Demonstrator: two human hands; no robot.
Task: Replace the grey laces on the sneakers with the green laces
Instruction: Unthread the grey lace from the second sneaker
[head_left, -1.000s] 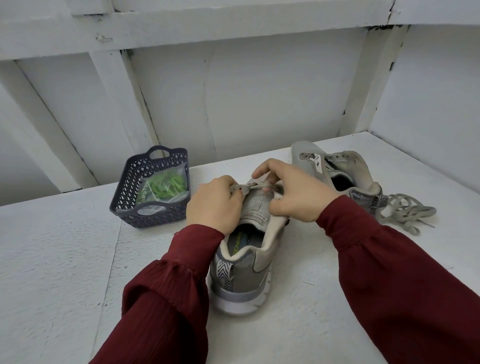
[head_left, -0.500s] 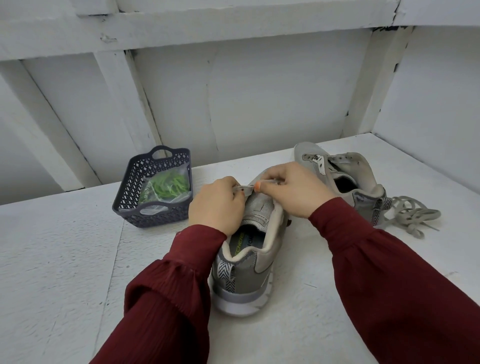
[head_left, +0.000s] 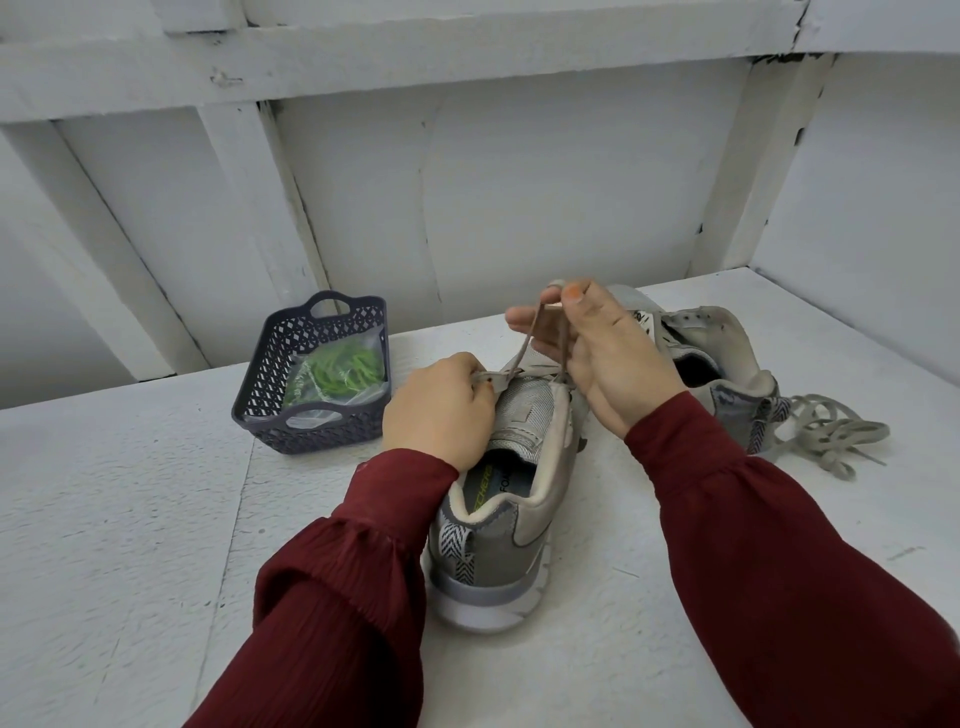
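My right hand (head_left: 597, 358) pinches a loop of grey lace (head_left: 523, 345) between thumb and fingers (head_left: 522, 316), raised above the near sneaker (head_left: 514, 525). My left hand (head_left: 439, 410) curls its fingers on the same lace at the sneaker's tongue. Behind, to the right, the second sneaker (head_left: 727, 353) sits with a loose grey lace (head_left: 826, 436) heaped beside its heel on the desk (head_left: 130, 519). To the left, a dark basket (head_left: 260, 410) holds the bagged green laces (head_left: 337, 371).

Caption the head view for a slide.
Right hand holds a grey lace loop above the near sneaker; left hand pinches the lace beside the tongue.
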